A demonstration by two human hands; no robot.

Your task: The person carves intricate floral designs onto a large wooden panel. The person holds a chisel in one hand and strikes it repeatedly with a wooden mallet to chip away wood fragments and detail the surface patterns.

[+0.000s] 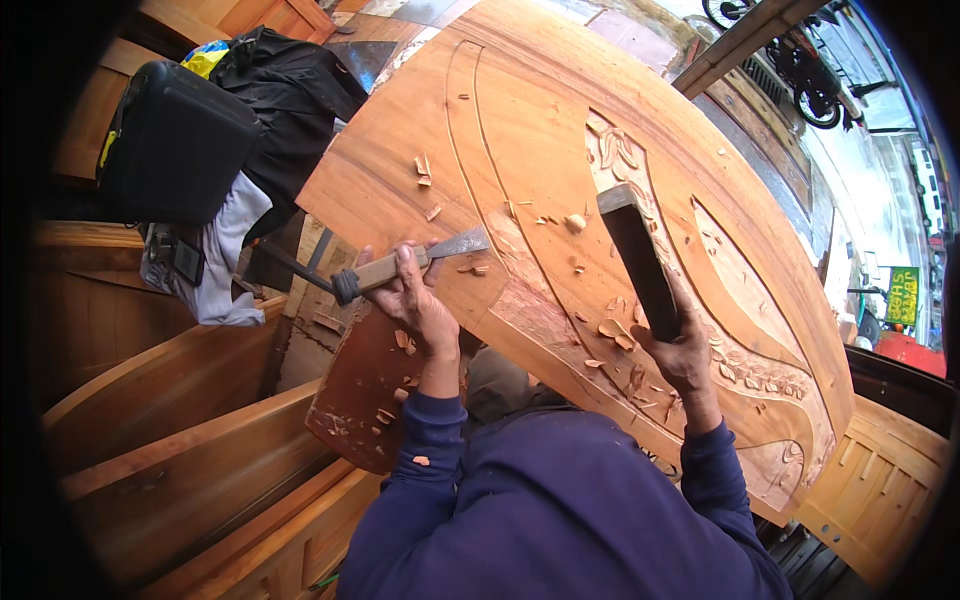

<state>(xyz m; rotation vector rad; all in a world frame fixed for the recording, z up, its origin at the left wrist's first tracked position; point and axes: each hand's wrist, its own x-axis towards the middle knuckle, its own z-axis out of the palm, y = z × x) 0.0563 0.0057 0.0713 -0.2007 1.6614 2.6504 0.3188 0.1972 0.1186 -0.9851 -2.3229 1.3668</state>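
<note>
In my left hand (410,300) is a flat chisel (385,272) with a wooden handle bound in dark wrapping at its butt; the broad metal blade lies just over a carved wooden panel (530,120). My right hand (680,345) grips a long dark rectangular block (640,260) with a pale end face, held above the panel's carved leaf band. The panel has grooved curved borders and carved foliage, with several shavings (615,330) scattered on it.
A black case (175,140) rests on black fabric beside a pale cloth (220,280) at left. Stacked wooden boards (190,460) fill the lower left, and a reddish-brown board (345,415) sits beneath my left arm. A motorbike (810,80) and paved ground lie beyond, with another panel (880,480) at right.
</note>
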